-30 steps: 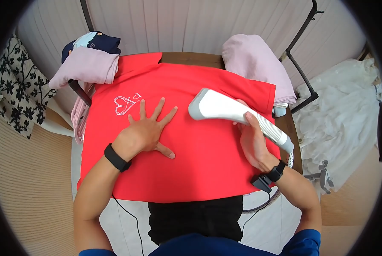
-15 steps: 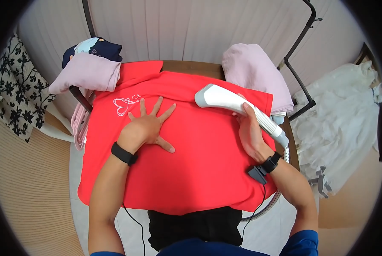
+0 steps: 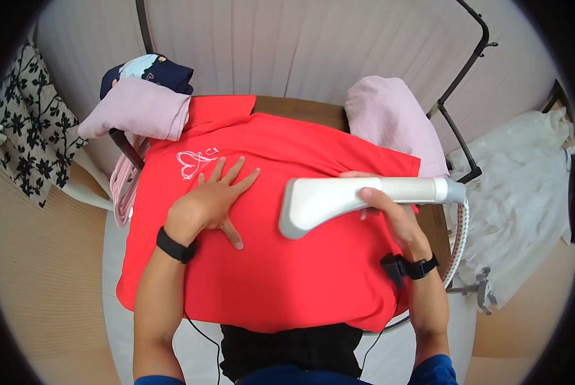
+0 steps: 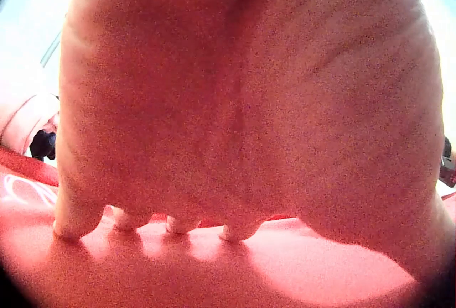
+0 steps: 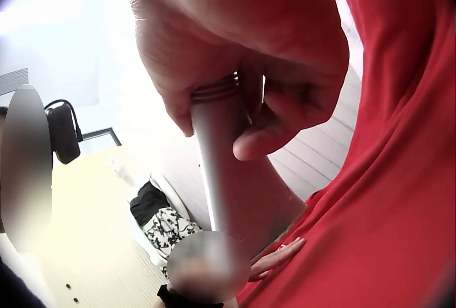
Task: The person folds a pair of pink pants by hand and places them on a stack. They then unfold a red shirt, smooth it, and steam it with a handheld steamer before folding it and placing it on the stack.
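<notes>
l hand [image 3: 211, 202] lies spread wide on red shirt [image 3: 255, 282] nr heart print [image 3: 188, 165], r hand [image 3: 398, 221] grips white steamer [image 3: 329, 200] over shirt, w/ hose [image 3: 460, 237] off its back end.

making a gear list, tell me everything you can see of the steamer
The steamer is white and looks like plastic, with a broad grey-edged head, a ribbed handle and a grey end cap from which a patterned hose hangs. The right hand grips it near the ribs, over the shirt, head pointing towards the left hand. Whether it touches the shirt, I cannot tell.
</notes>
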`<state>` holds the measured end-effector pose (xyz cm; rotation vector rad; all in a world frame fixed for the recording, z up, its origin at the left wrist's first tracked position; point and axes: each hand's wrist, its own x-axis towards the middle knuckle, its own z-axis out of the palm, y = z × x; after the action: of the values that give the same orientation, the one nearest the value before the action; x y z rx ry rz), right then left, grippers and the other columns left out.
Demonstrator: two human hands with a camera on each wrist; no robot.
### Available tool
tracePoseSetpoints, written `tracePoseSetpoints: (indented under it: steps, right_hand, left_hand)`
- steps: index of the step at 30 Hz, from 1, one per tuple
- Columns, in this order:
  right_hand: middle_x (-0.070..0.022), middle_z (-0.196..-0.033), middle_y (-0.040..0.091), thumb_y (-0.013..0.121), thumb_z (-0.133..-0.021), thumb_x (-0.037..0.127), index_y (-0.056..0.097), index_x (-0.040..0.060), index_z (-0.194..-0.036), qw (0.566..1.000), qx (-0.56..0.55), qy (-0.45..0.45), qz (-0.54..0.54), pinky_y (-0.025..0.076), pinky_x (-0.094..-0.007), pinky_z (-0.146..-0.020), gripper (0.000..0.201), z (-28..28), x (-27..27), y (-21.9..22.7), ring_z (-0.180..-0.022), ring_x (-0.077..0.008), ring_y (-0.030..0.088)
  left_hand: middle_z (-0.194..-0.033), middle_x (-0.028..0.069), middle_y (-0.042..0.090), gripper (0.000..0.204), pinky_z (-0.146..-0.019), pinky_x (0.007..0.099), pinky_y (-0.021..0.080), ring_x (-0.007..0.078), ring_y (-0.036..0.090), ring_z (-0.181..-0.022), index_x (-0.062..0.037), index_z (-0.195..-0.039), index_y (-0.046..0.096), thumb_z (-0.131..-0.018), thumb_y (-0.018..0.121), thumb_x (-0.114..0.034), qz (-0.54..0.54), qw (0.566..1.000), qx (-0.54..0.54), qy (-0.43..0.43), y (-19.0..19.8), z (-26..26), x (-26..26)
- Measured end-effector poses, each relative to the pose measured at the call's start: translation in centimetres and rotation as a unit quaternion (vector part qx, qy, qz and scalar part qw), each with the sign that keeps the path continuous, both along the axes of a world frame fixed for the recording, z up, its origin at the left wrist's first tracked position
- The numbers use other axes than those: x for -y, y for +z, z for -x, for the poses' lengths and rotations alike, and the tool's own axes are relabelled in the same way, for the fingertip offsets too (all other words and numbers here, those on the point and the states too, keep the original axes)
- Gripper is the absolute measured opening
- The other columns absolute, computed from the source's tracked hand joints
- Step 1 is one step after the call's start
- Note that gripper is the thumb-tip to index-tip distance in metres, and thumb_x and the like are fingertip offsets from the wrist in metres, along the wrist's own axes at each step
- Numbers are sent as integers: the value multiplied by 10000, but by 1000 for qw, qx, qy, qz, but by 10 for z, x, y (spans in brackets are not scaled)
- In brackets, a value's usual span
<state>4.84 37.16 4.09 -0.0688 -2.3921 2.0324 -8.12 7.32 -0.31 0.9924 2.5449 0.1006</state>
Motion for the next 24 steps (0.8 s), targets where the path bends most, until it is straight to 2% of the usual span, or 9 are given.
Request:
tracePoseSetpoints:
  steps: [2,3,5,6,9,14,17,21,24]
  right_hand:
    - [-42,-1099,733,706,-945,252,719,55,-1225,999,25,41,-20,525,-267,-773,343,4,10,2,-927,-108,648]
    - [-42,-1099,733,706,-945,252,719,55,-1225,999,21,35,-21,525,-267,-773,343,6,15,-1,-927,-108,648]
    - [-34,-1087,739,744,-927,239,726,49,-1195,996,-8,81,-28,537,-279,-834,329,11,25,-13,-978,-116,661]
    - [-84,-1122,744,747,-909,161,715,23,-1211,994,-20,98,-47,551,-308,-878,333,13,29,-13,-1007,-157,687]
    - [-110,-1126,744,737,-922,178,713,28,-1216,985,-52,136,-90,555,-336,-919,331,16,43,-20,-1028,-189,701]
    - [-129,-1127,743,758,-916,197,698,23,-1237,979,-58,182,-63,557,-348,-933,370,20,62,-23,-1035,-208,711]
    - [-123,-1128,743,761,-914,191,688,20,-1252,977,-58,202,-25,556,-339,-929,385,17,66,-24,-1032,-197,707]
    - [-117,-1130,742,745,-920,164,677,15,-1269,975,-68,202,-60,552,-328,-931,385,6,40,-28,-1037,-177,699]
    - [-94,-1154,734,731,-928,162,677,20,-1267,984,-10,167,-69,542,-315,-923,371,-12,4,-18,-1042,-161,685]
  left_hand:
    - [-1704,138,31,1574,-1169,679,268,444,36,-1547,-258,-1631,158,-314,1009,-406,-4,1000,8,4,1,0,-1]
    - [-1704,138,31,1574,-1169,679,268,444,36,-1547,-258,-1631,158,-314,1009,-406,-4,1000,3,-3,2,0,-1]
    - [-1699,141,64,1546,-1199,656,237,462,42,-1541,-239,-1629,167,-342,1013,-372,-5,1000,26,4,4,2,0]
    - [-1699,141,64,1546,-1199,656,237,462,42,-1541,-239,-1629,167,-342,1013,-372,-5,1000,21,-4,4,4,2]
    - [-1700,128,78,1541,-1211,609,267,419,47,-1552,-241,-1627,181,-336,1015,-346,-19,999,30,-13,-2,11,10]
    - [-1703,117,79,1530,-1227,499,306,355,61,-1564,-230,-1625,202,-330,1013,-305,-34,999,37,-2,-1,13,13]
    - [-1701,119,85,1524,-1226,497,309,356,56,-1563,-222,-1624,208,-332,1013,-301,-38,998,41,-9,-6,17,17]
    - [-1699,130,80,1502,-1228,498,307,354,55,-1563,-230,-1623,198,-364,1015,-291,-48,998,36,-6,-7,15,20]
    - [-1699,132,74,1494,-1233,498,299,363,62,-1561,-231,-1622,200,-371,1015,-283,-60,998,35,-7,-9,15,21]
